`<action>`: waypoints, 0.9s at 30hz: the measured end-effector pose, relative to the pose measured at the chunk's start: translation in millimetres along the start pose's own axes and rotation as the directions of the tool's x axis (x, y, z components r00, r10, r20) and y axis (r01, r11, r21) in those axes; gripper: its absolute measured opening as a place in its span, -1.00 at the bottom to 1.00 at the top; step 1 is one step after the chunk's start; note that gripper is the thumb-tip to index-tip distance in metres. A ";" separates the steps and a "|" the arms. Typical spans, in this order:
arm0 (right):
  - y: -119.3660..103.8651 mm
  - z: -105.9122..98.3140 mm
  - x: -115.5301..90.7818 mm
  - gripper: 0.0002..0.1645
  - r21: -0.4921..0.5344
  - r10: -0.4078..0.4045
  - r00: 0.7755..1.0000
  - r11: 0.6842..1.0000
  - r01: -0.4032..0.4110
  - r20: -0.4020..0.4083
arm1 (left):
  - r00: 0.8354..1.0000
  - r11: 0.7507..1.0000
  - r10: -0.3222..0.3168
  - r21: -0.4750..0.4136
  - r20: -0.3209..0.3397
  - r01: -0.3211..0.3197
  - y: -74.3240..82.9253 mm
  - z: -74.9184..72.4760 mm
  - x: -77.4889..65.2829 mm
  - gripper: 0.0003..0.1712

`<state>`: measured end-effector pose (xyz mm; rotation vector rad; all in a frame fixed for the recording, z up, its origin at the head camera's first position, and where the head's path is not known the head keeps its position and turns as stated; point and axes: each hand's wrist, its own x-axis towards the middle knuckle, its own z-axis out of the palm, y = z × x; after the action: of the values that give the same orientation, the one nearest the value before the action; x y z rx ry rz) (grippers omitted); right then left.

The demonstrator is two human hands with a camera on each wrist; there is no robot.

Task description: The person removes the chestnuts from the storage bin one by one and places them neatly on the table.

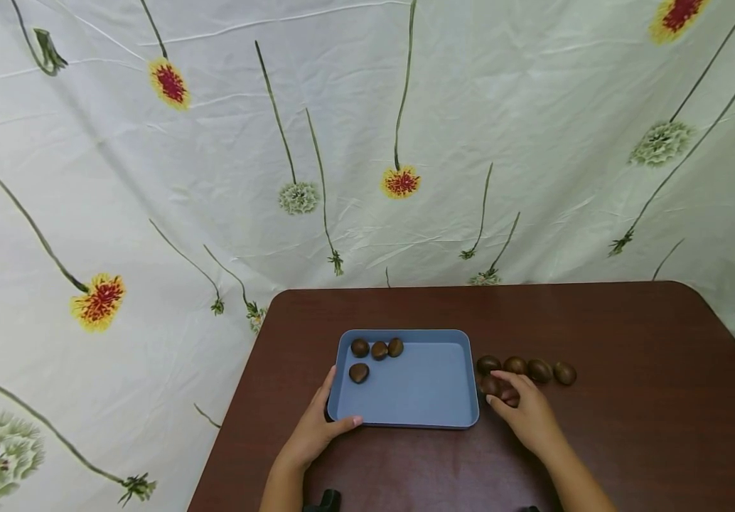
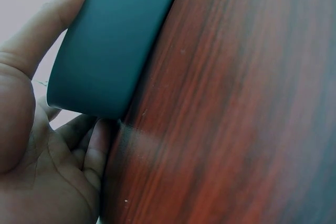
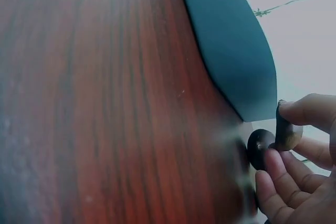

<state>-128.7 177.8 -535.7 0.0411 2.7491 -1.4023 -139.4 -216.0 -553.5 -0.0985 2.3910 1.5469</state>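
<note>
A blue tray (image 1: 415, 412) lies on the table with several brown chestnuts (image 1: 359, 372) in its left part. At the tray's near left corner my left hand (image 1: 316, 424) holds on, thumb over the front rim and fingers along the left side. The tray's wall (image 2: 110, 45) fills the space between thumb and fingers in the left wrist view. Just off the tray's right side, my right hand (image 1: 527, 414) pinches a chestnut (image 3: 288, 132) between thumb and index finger. Another chestnut (image 3: 260, 148) sits by its other fingertips.
Several more chestnuts (image 1: 539, 370) form a row on the table, right of the tray and beyond my right hand. The dark brown table (image 1: 649, 398) has rounded far corners. Behind it hangs a white cloth (image 1: 342, 142) printed with flowers. A black object (image 1: 325, 501) shows at the bottom edge.
</note>
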 end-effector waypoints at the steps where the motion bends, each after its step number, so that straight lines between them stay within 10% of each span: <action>1: 0.4 0.1 -0.1 -0.44 -0.005 0.005 1.000 1.000 -0.005 0.002 | 1.000 1.000 0.001 -0.002 0.000 -0.001 0.0 0.0 0.0 0.33; 27: 8.9 5.0 6.0 -0.54 -0.096 0.028 0.999 0.995 -0.025 0.032 | 1.000 1.000 -0.004 0.004 -0.002 0.004 0.4 0.3 1.0 0.33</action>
<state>-134.1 179.0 -546.1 0.0499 2.7738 -1.2512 -140.3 -215.5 -553.6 -0.1040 2.3941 1.5406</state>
